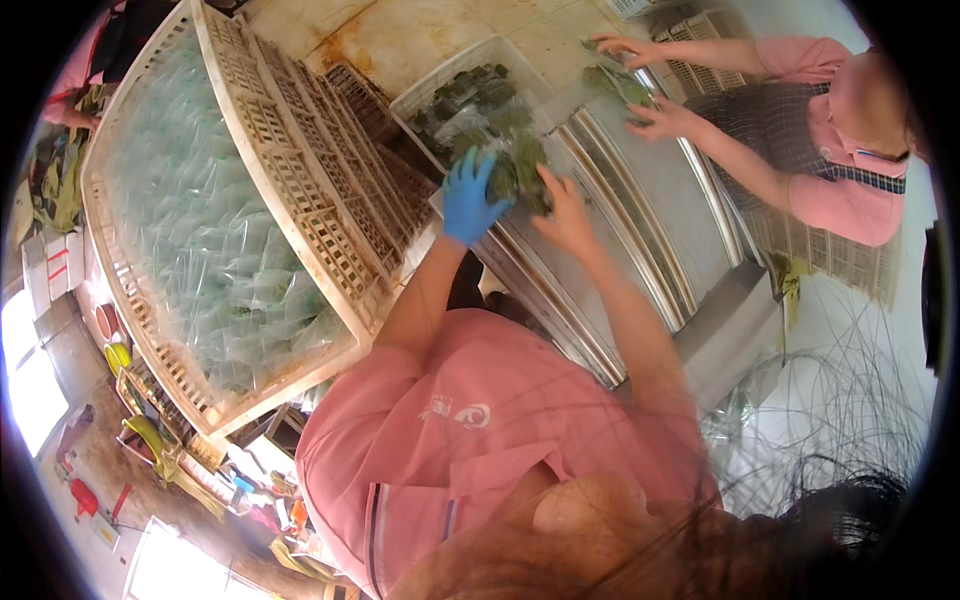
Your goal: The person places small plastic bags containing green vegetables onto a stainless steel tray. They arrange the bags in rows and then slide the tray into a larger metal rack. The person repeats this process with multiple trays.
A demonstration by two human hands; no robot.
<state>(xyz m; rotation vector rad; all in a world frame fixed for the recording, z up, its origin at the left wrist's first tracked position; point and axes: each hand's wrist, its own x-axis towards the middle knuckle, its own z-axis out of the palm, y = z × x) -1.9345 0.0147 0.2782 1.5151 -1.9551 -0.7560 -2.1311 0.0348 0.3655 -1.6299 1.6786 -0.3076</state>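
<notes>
My left hand (471, 193), in a blue glove, touches a clear bag of green leaves (502, 176) at the near edge of a white plastic crate (525, 64). Just right of it, my bare right hand (561, 208) has its fingers spread against a second bag of leaves (534, 171). Whether either hand grips its bag cannot be told. More bagged dark green leaves (472, 94) lie inside the crate. Beneath my right forearm runs a steel-topped machine or table (607, 217) with long metal rails.
At left, stacked slatted plastic crates (300, 172) rise high, the top one filled with clear bags (217, 210). Across the steel surface a co-worker in pink (847, 180) handles leaves (619, 84) with both hands. Another person's arm (75, 116) shows at the far left.
</notes>
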